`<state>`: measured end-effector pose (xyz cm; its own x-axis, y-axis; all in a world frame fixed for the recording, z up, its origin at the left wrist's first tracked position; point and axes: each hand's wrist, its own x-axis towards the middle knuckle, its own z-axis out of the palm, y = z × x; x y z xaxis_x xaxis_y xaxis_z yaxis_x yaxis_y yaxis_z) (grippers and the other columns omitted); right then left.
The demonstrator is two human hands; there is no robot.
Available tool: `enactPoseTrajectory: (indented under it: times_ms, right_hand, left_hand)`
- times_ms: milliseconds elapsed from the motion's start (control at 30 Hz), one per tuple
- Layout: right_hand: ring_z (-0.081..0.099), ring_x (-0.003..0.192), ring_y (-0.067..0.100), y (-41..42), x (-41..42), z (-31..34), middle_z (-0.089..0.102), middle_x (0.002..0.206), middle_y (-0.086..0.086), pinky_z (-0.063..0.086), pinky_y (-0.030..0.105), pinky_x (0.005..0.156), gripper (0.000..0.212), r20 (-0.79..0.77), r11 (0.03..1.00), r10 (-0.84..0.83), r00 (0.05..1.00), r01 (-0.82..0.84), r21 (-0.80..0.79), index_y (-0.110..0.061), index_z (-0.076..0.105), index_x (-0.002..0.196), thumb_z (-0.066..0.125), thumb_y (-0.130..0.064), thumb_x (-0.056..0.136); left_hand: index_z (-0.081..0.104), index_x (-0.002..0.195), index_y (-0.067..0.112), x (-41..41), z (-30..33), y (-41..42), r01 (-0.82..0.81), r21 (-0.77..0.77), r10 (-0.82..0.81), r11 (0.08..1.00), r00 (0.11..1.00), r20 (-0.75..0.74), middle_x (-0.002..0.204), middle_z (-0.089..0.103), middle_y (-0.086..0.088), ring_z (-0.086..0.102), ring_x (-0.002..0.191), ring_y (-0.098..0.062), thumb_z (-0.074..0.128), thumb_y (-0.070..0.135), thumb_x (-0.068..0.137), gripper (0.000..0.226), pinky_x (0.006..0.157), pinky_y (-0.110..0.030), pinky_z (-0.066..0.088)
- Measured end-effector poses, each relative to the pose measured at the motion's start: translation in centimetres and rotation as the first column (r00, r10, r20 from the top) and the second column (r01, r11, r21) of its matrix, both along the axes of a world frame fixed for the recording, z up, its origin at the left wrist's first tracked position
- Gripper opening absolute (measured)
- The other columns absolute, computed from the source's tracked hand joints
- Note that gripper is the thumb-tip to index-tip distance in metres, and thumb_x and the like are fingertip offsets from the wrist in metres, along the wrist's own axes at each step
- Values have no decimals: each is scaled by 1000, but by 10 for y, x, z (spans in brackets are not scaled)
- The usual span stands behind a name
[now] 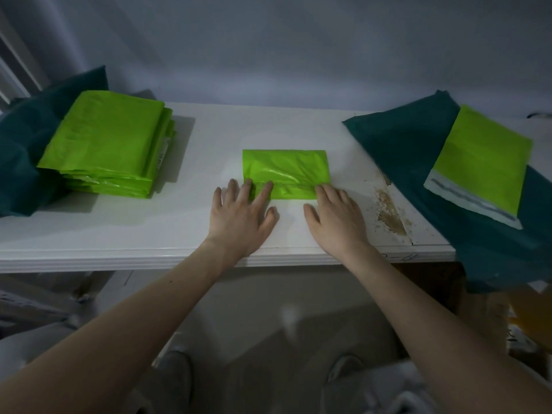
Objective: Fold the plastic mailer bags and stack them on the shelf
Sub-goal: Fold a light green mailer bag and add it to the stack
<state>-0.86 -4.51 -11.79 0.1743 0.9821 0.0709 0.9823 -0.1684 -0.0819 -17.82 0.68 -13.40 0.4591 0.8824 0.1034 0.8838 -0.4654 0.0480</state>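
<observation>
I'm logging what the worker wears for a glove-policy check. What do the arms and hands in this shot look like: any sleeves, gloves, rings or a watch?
Both arms are bare from the bottom edge of the frame to the wrists, with no sleeve in view. The left hand and the right hand wear no gloves, and no ring, watch, bracelet or bandage shows. The nails look short and unpainted, though the light is dim.

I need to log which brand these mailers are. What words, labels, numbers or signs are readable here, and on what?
Nothing is readable.
Stack of folded lime-green plastic mailer bags: dark marks on its side edges, too blurred to read.
Unfolded lime-green mailer with grey adhesive strip: no print visible.
White shelf: faint marks on its front right edge, unreadable.
</observation>
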Motion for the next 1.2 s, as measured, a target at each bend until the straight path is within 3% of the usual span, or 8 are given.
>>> enactPoseTrajectory:
  times_ms: [167, 300, 400, 533, 800, 933, 1067, 1200]
  right_hand:
    - [23, 136, 23, -6, 3, -2, 32, 148, 0, 21, 49, 109, 51, 21, 999, -16, 1000, 17, -47, -11, 31, 142, 27, -38, 99]
    - [33, 130, 24, -2, 2, 2, 48, 137, 5, 18, 49, 110, 47, 39, 1000, -19, 999, 19, 1, -9, 47, 130, 30, -38, 98]
    - [44, 117, 27, 0, 4, 6, 59, 120, 6, 24, 46, 104, 41, 41, 998, -28, 999, 26, 58, -10, 58, 112, 31, -36, 98]
    - [50, 103, 28, 3, 5, 8, 61, 107, 7, 33, 40, 87, 35, 20, 988, -36, 999, 33, 150, -10, 61, 99, 35, -33, 96]
    - [48, 111, 33, 16, 16, 18, 55, 118, 15, 41, 42, 84, 44, -87, 959, -78, 993, 98, 265, -9, 53, 123, 38, -34, 91]
    - [42, 120, 31, 22, 14, 16, 53, 127, 12, 36, 44, 93, 47, -222, 987, -132, 966, 149, 58, -15, 38, 136, 41, -37, 94]
    - [46, 116, 30, 30, 8, 13, 54, 123, 10, 39, 41, 93, 47, -358, 985, -153, 921, 170, 19, -16, 43, 130, 54, -30, 87]
    - [55, 106, 28, 36, 3, 14, 56, 119, 11, 43, 31, 83, 44, -634, 970, -201, 747, 244, -20, -13, 49, 119, 65, -18, 79]
  left_hand:
    - [20, 147, 30, 0, -1, 0, -2, 5, 2, 1000, 1000, 1, 150, 30, -12, 22, 137, -37, 14, 51, 85, 65, 109, -52, 19]
    - [17, 147, 29, 1, 1, -1, -10, -23, 10, 1000, 1000, 6, 153, 24, -11, 16, 140, -34, 19, 52, 91, 61, 111, -52, 15]
    - [18, 148, 26, 2, 2, 1, 11, -47, -10, 999, 1000, 13, 155, 20, -11, 10, 143, -33, 27, 51, 95, 59, 113, -51, 9]
    - [33, 138, 21, -1, 3, 9, 62, -9, -62, 998, 998, 30, 150, 29, -14, 13, 144, -32, 7, 59, 85, 71, 114, -52, 8]
    - [38, 122, 14, -9, 8, 18, 125, -41, -121, 991, 990, 77, 156, 19, -9, 5, 146, -27, -6, 60, 79, 77, 113, -55, 3]
    - [43, 129, 29, -15, 12, 21, 94, -70, -82, 993, 984, 155, 154, 21, 2, 13, 144, -24, -6, 56, 81, 74, 113, -52, 11]
    - [54, 127, 31, -14, 18, 20, -24, 40, 16, 999, 982, 186, 119, 47, -9, 45, 110, -31, 6, 53, 84, 68, 91, -44, 36]
    - [42, 137, 28, -7, 18, 22, -119, -232, 192, 966, 927, 323, 122, 47, -12, 40, 118, -32, 29, 52, 93, 52, 99, -43, 33]
